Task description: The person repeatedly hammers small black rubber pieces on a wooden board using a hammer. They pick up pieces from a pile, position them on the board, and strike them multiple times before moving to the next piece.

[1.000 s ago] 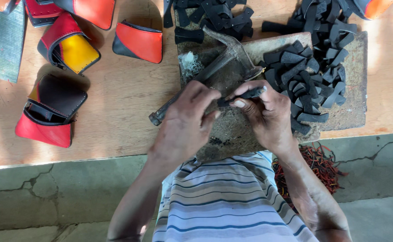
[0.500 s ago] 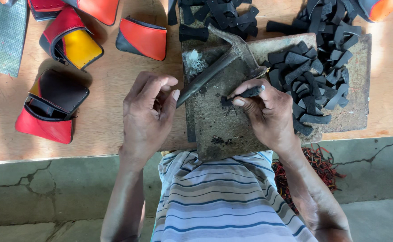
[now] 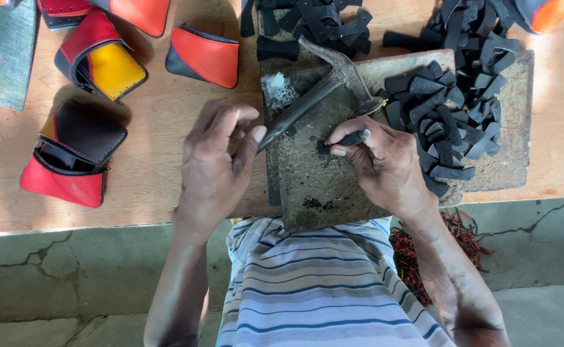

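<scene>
Left hand (image 3: 214, 164) palm-down, fingers loosely curled, thumb touching hammer (image 3: 324, 90) handle. Right hand (image 3: 385, 164) pinching small black leather tab (image 3: 341, 140) against worn stone slab (image 3: 320, 180).

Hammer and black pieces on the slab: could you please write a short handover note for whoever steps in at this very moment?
Left hand: on the hammer handle's near end, fingers half curled; the hammer lies on the dark work slab.
Right hand: pinches one small black piece flat on the slab.
Nearby: a pile of cut black pieces on the slab's right part, more black pieces beyond it; red, orange and yellow pouches on the wooden table at left.
Done: many pieces already cut.
Left: the pinched piece shows no hammer contact yet.
</scene>
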